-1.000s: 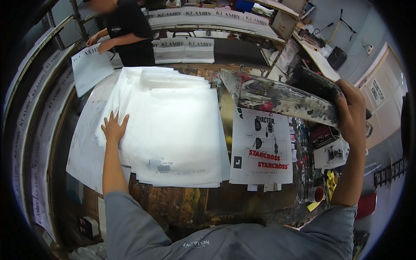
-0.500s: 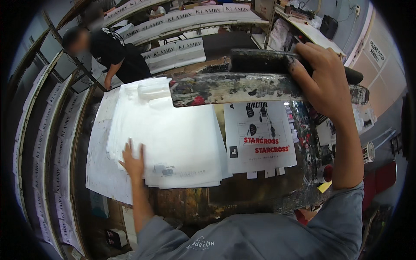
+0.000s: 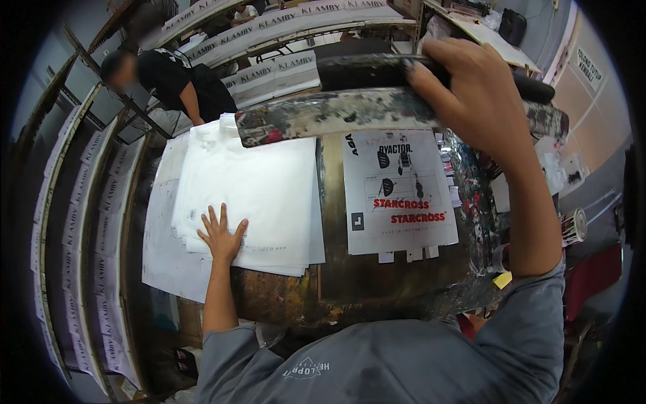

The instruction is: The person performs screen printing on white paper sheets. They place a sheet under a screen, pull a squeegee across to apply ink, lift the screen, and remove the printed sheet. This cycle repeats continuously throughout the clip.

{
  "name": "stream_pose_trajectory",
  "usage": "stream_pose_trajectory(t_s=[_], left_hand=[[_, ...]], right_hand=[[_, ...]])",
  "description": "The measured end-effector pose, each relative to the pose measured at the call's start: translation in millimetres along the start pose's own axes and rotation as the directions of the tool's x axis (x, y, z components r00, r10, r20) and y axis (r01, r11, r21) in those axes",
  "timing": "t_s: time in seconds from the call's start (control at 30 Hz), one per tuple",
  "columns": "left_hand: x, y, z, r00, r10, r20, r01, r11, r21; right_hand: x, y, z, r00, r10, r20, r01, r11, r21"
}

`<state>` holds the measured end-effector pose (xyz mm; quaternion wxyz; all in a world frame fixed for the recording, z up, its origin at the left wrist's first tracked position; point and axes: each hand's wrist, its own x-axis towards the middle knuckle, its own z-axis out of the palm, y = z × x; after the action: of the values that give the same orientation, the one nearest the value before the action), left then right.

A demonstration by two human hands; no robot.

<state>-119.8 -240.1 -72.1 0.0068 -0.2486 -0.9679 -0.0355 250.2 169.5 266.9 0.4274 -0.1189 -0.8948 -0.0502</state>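
My right hand (image 3: 471, 101) was raised at the far side of the table, fingers wrapped tight around the dark handle of a long screen-printing squeegee (image 3: 363, 111). The squeegee ran crosswise, from above the white stack on the left to past my wrist on the right, and its blade face was caked with patchy white, black and red ink. It hung above the far edge of the ink-stained printing table (image 3: 336, 269); I could not tell whether the blade touched anything beneath it.

My left hand (image 3: 221, 236) lay flat on the near left corner of a stack of white fabric sheets (image 3: 259, 195), fingers spread and straight, gripping nothing. The stack sat on the table's left part, over larger white sheets that overhung the table's left side.

Just right of the stack, a white printed sheet (image 3: 397, 192) with black and red markings lay flat on the table, below the squeegee.

Beyond the table, a person in a black shirt (image 3: 178, 81) bent over long racks of white printed strips (image 3: 74, 222) that curved along the left.
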Motion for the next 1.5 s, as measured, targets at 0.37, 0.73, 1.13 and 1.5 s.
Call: stream_pose_trajectory(t_s=[0.37, 0.73, 1.13, 1.5], left_hand=[[-63, 183, 4, 0.68, 0.732, 0.037, -0.732, 0.681, -0.026], [-114, 460, 51, 0.453, 0.87, -0.193, -0.882, 0.406, -0.239], [-146, 446, 27, 0.473, 0.853, -0.222, -0.87, 0.41, -0.275], [-175, 305, 20, 0.809, 0.586, -0.054, -0.587, 0.796, -0.148]], right_hand=[[-5, 1, -1, 0.992, 0.069, 0.101, -0.064, 0.997, -0.047], [13, 10, -30, 0.992, -0.101, 0.076, 0.094, 0.991, 0.099], [11, 35, 2, 0.952, -0.265, -0.151, 0.264, 0.964, -0.029], [32, -5, -43, 0.924, 0.126, 0.362, -0.145, 0.989, 0.026]])
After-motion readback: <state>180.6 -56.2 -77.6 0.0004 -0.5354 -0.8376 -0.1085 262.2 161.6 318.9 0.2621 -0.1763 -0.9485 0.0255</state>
